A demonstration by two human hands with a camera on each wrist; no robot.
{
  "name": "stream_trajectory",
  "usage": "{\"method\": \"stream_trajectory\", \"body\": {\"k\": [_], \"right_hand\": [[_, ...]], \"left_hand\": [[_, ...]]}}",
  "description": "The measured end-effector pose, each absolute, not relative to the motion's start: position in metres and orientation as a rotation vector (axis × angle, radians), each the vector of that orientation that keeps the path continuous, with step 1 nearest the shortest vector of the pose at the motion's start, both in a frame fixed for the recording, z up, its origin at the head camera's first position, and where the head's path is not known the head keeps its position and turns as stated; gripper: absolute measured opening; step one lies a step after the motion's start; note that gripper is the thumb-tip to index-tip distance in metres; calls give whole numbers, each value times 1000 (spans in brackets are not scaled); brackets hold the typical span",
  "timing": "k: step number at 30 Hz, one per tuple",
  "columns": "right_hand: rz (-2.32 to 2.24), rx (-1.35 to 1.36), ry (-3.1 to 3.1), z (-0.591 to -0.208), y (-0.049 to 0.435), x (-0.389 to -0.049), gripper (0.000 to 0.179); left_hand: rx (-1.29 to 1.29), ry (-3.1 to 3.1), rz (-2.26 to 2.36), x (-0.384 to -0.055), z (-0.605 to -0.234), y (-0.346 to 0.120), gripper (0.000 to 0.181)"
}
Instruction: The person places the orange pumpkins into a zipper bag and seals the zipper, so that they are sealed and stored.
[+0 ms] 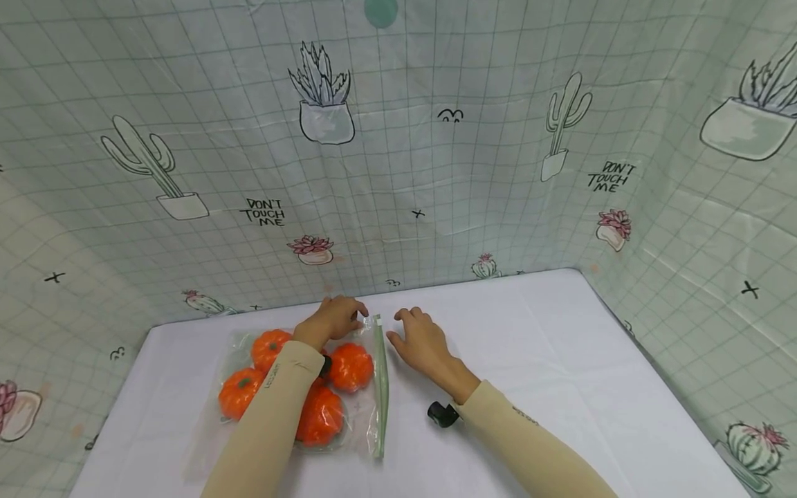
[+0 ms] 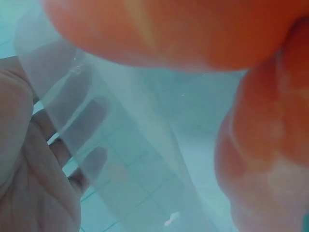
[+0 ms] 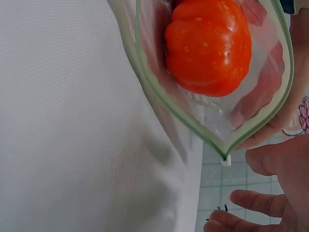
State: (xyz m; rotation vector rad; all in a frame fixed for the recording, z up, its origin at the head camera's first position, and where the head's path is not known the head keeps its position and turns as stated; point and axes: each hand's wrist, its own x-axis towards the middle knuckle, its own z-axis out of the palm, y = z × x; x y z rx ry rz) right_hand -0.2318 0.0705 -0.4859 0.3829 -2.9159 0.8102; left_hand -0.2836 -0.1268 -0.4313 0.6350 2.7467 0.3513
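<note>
Several orange pumpkins (image 1: 351, 366) lie inside a clear zip bag (image 1: 360, 425) on the table. The green zip edge (image 1: 382, 394) faces right, and in the right wrist view the mouth gapes around one pumpkin (image 3: 208, 48). A small white slider (image 3: 226, 161) sits at the far corner of the zip. My left hand (image 1: 335, 319) is at the bag's far side, fingers extended and partly seen through the film in the left wrist view. Just right of the zip's far end, my right hand (image 1: 426, 346) hovers with loosely bent fingers, holding nothing.
A white cloth covers the table (image 1: 529, 332). Behind it and at the sides hangs a grid-patterned curtain (image 1: 398, 173) printed with cacti. A dark wrist camera (image 1: 442, 414) sits under my right wrist.
</note>
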Motion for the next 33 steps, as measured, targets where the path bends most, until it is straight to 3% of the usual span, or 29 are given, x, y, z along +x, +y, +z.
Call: {"method": "stream_trajectory", "body": {"k": [6, 33], "right_hand": [[876, 407, -2906, -486, 67, -233, 36], [1341, 375, -2808, -494, 53, -249, 24]], "left_hand": [[685, 2763, 409, -284, -430, -129, 6], [818, 2811, 567, -286, -434, -142, 6]]}}
